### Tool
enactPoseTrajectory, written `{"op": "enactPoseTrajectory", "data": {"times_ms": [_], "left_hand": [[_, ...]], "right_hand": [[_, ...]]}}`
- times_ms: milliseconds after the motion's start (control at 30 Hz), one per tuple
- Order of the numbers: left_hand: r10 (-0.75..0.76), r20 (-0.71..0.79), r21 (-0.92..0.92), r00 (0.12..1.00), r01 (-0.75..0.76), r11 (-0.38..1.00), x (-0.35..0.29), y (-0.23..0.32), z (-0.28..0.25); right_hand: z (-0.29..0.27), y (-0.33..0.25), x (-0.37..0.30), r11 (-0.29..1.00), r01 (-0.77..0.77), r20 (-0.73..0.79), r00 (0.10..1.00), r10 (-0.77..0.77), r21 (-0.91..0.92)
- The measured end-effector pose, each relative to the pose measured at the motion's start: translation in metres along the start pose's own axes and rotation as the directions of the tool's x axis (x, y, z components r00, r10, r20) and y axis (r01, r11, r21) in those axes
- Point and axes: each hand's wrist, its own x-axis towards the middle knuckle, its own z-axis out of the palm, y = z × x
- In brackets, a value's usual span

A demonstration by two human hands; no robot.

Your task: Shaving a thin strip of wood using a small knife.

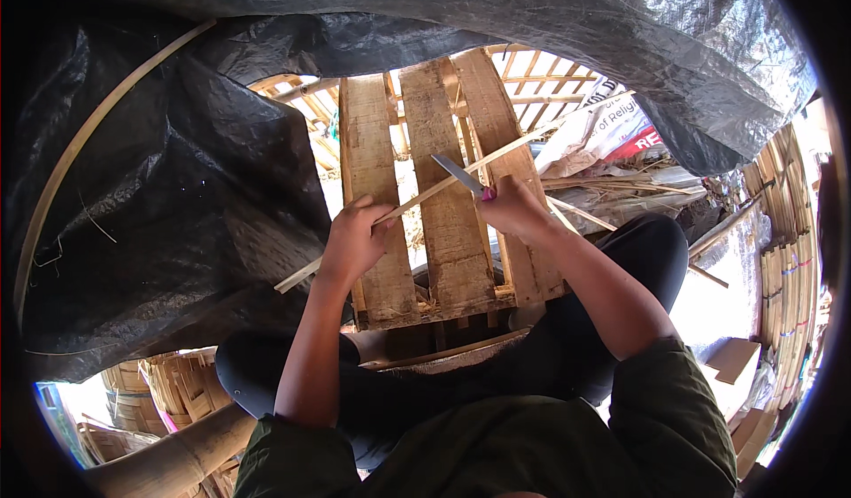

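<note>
My left hand point(357, 237) is closed around a long, thin bamboo strip point(417, 200), which slants up from lower left to upper right. Closed on the pink handle of a knife point(457, 175), my right hand point(516, 207) sits to the right of the left one. The knife's blade points up and left and crosses the strip; whether it cuts into the wood I cannot tell. Both hands are over a slatted wooden bench point(452, 232) made of rough planks with gaps between them. Most of the knife's handle is hidden in my fist.
Black plastic sheeting point(168, 197) hangs at the left and across the top. A curved bamboo strip point(97, 112) lies against it. Loose strips point(612, 183) and a printed sack point(598, 130) are beyond the bench at right. Bundled bamboo point(784, 303) stands far right; a thick bamboo pole point(173, 454) lies lower left.
</note>
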Motion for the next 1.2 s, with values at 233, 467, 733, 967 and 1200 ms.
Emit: {"op": "enactPoseTrajectory", "data": {"times_ms": [233, 467, 733, 967, 1200], "left_hand": [[0.027, -0.017, 0.003, 0.999, -0.027, 1.000, 0.001, 0.002, 0.001], [-0.032, 0.029, 0.005, 0.999, 0.032, 0.999, 0.001, 0.003, -0.001], [-0.007, -0.006, -0.019, 1.000, 0.007, 1.000, 0.001, -0.001, 0.002], [-0.013, 0.009, 0.008, 1.000, 0.013, 1.000, 0.002, 0.005, 0.001], [0.003, -0.012, 0.000, 1.000, -0.003, 1.000, 0.003, 0.003, 0.002]], "right_hand": [[0.005, 0.010, 0.015, 0.998, -0.032, 0.073, 0.997, 0.028, 0.056], [-0.012, 0.000, 0.009, 0.994, 0.030, -0.042, 0.999, -0.034, -0.106], [-0.020, 0.003, 0.015, 0.977, 0.081, -0.095, 0.990, -0.101, -0.195], [-0.001, 0.006, 0.025, 0.984, 0.109, -0.070, 0.990, -0.120, -0.143], [-0.001, 0.006, 0.031, 0.974, 0.157, -0.103, 0.979, -0.175, -0.162]]}}
